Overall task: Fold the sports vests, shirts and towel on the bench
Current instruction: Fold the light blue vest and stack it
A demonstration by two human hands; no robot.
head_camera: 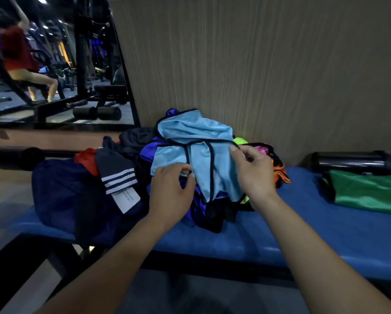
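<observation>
Atop the pile, both hands (170,189) (252,171) pinch the blue vest (196,141).

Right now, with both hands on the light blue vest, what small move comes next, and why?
Probably lift the light blue vest clear of the pile. The left hand and right hand both pinch its black-trimmed edges, but it lies crumpled on top of other clothes, so it cannot be flattened there. The bare blue bench in front offers room to spread it.
</observation>
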